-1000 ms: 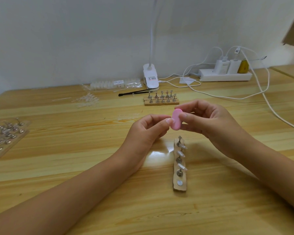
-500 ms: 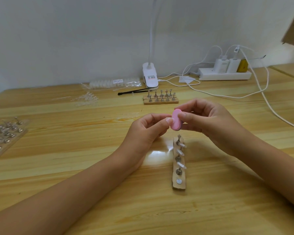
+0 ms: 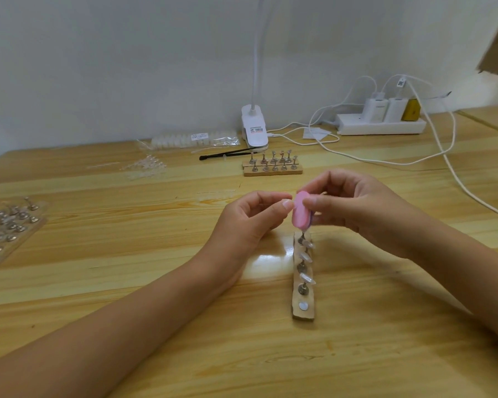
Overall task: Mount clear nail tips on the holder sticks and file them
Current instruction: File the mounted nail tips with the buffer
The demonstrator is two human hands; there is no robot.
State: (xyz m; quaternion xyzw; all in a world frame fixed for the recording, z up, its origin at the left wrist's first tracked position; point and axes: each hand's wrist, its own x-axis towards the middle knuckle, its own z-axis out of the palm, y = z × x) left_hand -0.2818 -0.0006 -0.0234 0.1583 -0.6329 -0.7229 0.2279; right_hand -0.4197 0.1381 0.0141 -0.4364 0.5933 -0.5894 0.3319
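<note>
Slippage risk: right hand (image 3: 357, 214) pinches pink file (image 3: 301, 209); left hand (image 3: 250, 216) fingertips close at its 9 o'clock edge, contents unseen. Holder strip (image 3: 302, 313) with nail tips (image 3: 307, 278) lies at 6 o'clock; dropped file could topple them.

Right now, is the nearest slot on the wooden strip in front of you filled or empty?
Empty: only a bare white disc shows at the near end of the wooden strip; holder sticks stand beyond it.

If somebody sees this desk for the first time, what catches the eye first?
At the centre, a pink file, pinched by the right hand, meets the fingertips of the left hand. Just nearer the person, a wooden strip holds metal sticks, some carrying clear nail tips.
</note>
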